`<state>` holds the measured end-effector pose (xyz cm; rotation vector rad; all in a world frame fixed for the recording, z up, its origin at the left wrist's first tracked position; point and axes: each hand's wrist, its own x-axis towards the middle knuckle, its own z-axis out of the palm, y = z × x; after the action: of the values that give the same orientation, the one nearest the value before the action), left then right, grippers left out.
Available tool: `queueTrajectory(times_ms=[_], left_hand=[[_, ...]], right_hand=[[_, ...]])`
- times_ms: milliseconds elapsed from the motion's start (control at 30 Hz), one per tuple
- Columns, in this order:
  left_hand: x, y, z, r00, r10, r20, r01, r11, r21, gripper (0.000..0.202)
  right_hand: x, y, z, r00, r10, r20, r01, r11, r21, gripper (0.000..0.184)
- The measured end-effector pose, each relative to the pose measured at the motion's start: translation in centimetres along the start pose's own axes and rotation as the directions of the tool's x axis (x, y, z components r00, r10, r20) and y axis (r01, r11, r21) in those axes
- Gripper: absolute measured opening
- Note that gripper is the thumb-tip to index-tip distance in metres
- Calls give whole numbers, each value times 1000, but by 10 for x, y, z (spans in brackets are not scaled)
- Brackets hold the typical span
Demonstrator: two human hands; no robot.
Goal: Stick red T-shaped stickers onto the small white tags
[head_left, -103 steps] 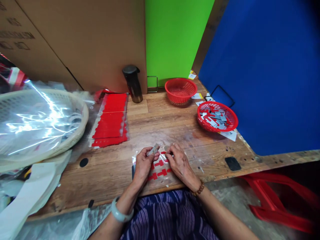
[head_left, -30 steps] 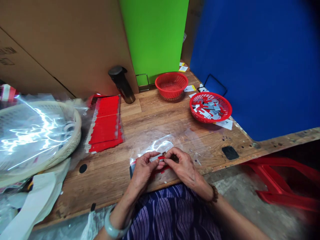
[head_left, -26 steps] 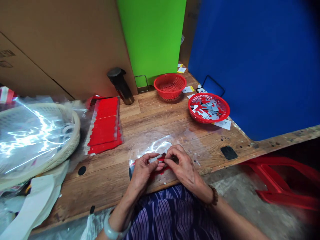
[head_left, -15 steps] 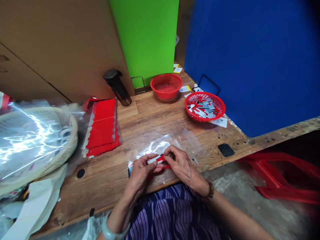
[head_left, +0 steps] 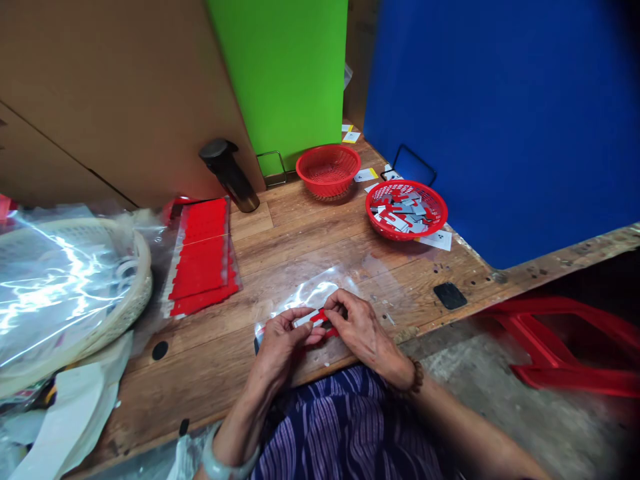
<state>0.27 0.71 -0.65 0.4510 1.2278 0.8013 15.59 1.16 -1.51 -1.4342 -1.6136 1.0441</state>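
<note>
Near the table's front edge, my left hand (head_left: 285,337) pinches a small flat white-and-grey piece (head_left: 306,319) between thumb and fingers. My right hand (head_left: 357,327) is closed on a red strip (head_left: 319,315) at the right end of that piece, thumb and forefinger together. The red part lies against the white piece; whether they are joined I cannot tell. More red material (head_left: 331,331) shows below, partly hidden by my right hand. Under and beyond both hands lies a clear plastic sheet (head_left: 313,283) on the wooden table.
A red basket (head_left: 440,223) holds several grey, white and red flat pieces. Behind it stands another red basket (head_left: 327,163). Stacked red sheets (head_left: 203,260), a dark tumbler (head_left: 233,177) and a plastic-covered white basket (head_left: 143,267) are leftward. A red stool (head_left: 545,340) stands right of the table.
The view has shifted slightly. My right fingers have moved a little on the red strip, and a dark bit at their tips no longer shows. Both hands keep their hold.
</note>
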Motion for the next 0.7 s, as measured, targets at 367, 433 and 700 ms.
queueTrajectory(times_ms=[367, 433, 700], left_hand=[[1, -4, 1, 992, 115, -49, -112, 992, 57, 37], [0, -6, 2, 984, 161, -73, -153, 982, 111, 35], [-2, -3, 6, 953, 272, -131, -235, 941, 244, 30]], right_hand=[[-7, -1, 2, 994, -104, 21, 105, 990, -93, 12], [-9, 0, 4, 993, -117, 27, 119, 988, -95, 13], [-10, 1, 7, 993, -113, 19, 113, 993, -43, 13]])
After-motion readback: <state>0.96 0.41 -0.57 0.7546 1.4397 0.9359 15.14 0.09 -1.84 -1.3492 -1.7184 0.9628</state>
